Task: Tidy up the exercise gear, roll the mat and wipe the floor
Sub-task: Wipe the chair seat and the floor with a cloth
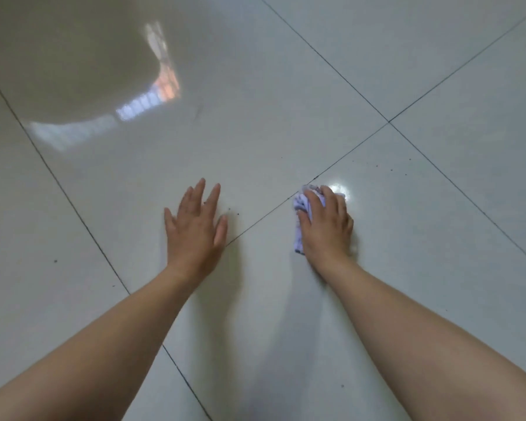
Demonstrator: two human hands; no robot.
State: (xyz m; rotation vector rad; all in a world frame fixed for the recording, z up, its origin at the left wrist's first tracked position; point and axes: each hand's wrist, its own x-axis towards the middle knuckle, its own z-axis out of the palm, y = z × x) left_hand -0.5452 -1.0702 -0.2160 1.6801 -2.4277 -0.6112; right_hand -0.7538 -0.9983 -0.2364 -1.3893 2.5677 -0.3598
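With no mat or gear in view, floor-wiping is judged the step in hand. Right hand point(325, 223) presses a bunched cloth point(302, 208) onto the floor point(286, 101), fingers curled over it; left hand point(195, 220) rests flat, fingers straight. Dark specks point(237, 213) lie between the hands; next stroke should sweep leftward.

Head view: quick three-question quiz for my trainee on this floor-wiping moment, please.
1. True or false: the left hand holds the cloth.
2. Which hand rests open, fingers spread, on the floor? A left, B right, C neither.
3. Fill in: dark specks lie on the floor between the two ____.
Key: 1 false, the right hand grips it. 2 A. 3 hands.
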